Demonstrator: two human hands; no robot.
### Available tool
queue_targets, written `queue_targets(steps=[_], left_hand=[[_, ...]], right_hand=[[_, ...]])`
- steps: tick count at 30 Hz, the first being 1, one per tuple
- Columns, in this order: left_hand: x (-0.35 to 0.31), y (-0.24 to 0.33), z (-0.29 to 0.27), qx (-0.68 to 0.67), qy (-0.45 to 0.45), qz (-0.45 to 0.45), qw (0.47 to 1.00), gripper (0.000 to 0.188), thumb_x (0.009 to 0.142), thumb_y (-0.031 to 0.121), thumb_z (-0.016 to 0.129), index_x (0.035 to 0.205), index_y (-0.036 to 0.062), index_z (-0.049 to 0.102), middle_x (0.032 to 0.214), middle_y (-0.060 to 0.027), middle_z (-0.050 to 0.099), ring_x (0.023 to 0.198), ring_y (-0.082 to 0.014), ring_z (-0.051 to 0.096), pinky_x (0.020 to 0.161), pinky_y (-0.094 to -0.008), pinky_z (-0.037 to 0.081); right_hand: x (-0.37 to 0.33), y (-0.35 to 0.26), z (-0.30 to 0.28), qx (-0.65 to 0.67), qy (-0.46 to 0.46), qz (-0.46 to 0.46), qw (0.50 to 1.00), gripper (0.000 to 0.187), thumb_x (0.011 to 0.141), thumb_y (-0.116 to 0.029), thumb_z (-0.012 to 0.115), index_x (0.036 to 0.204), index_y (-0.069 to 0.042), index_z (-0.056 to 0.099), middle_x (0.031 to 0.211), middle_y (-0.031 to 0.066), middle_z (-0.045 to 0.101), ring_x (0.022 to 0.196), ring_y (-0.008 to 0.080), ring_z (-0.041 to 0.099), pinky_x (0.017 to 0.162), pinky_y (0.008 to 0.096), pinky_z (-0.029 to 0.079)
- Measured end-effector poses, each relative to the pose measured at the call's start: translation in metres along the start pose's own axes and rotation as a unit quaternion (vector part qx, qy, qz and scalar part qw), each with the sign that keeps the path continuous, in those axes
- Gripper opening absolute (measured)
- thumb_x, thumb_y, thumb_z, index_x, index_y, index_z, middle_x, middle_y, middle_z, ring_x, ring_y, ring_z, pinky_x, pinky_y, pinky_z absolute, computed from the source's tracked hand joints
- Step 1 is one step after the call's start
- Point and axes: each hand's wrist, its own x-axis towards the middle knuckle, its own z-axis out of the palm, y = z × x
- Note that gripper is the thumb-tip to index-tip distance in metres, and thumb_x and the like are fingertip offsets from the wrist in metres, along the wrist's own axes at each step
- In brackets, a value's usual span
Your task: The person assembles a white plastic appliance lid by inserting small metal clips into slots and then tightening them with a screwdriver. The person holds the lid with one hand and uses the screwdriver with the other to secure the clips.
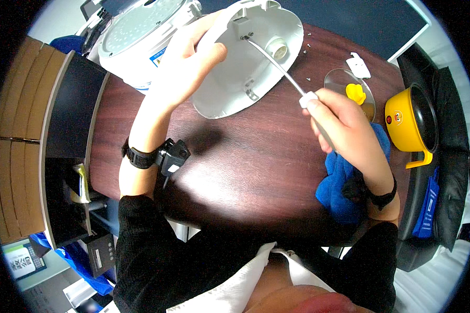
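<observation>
A white plastic lid shell (227, 86), hollow side up, is tilted at the far middle of the table. My left hand (185, 68) grips its left edge, with the thumb over the rim. In my right hand (344, 122) is a screwdriver (279, 68) with a long metal shaft, fingers wrapped round its handle. Its tip meets a small raised block inside the shell, where dark screw points show. Behind my left hand stands a white rice cooker (122, 65), partly hidden by that hand and the shell.
Several small screws (308, 79) lie right of the shell. Beyond them are a white plastic piece (357, 66) and a glass lid with a yellow knob (356, 94). A yellow pot (402, 122) stands at the right edge. A blue cloth (333, 190) lies under my right forearm.
</observation>
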Motion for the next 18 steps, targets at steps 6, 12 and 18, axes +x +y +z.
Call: queue_targets(steps=[6, 12, 18], left_hand=[[0.001, 0.007, -0.006, -0.026, -0.032, -0.086, 0.995, 0.047, 0.072, 0.015, 0.052, 0.119, 0.0057, 0.053, 0.103, -0.0079, 0.055, 0.096, -0.0176, 0.047, 0.086, -0.028, 0.036], [0.002, 0.002, -0.007, -0.047, -0.039, -0.123, 0.991, 0.047, 0.071, 0.016, 0.052, 0.116, 0.0065, 0.055, 0.103, -0.007, 0.055, 0.095, -0.0173, 0.047, 0.085, -0.0271, 0.035], [0.004, 0.001, -0.007, -0.039, -0.038, -0.141, 0.988, 0.046, 0.071, 0.016, 0.051, 0.116, 0.0072, 0.055, 0.102, -0.0058, 0.056, 0.094, -0.0166, 0.047, 0.084, -0.027, 0.035]], right_hand=[[0.003, -0.001, -0.008, -0.191, 0.144, -0.12, 0.963, 0.028, 0.073, -0.021, 0.069, 0.085, -0.005, 0.05, 0.063, 0.0077, 0.053, 0.057, 0.0165, 0.053, 0.054, 0.0298, 0.042], [0.004, 0.0, -0.004, -0.196, 0.121, -0.118, 0.966, 0.024, 0.077, -0.024, 0.065, 0.087, -0.004, 0.056, 0.069, 0.0122, 0.058, 0.061, 0.0241, 0.058, 0.054, 0.0312, 0.043], [0.004, -0.003, -0.005, -0.191, 0.135, -0.148, 0.961, 0.022, 0.079, -0.024, 0.063, 0.09, -0.005, 0.059, 0.069, 0.0146, 0.059, 0.061, 0.0275, 0.059, 0.054, 0.0327, 0.043]])
